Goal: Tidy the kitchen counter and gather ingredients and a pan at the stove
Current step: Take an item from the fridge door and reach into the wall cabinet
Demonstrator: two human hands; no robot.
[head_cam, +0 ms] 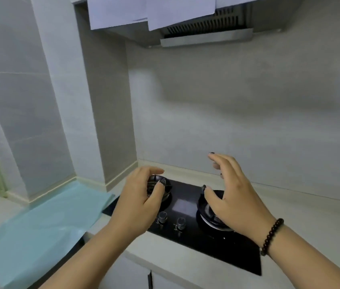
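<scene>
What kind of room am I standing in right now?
Most likely a small home kitchen: a black two-burner gas stove set into a pale counter, a range hood above it, and tiled walls.

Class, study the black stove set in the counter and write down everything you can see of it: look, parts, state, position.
The stove is a flat, glossy black panel, glass by its look, sunk into the pale counter. It carries two burners, one at the back left and one on the right, each partly hidden by a raised hand. Two metal knobs stand at its front edge, behind them a pale reflection. No pan sits on it. No flame shows.
</scene>
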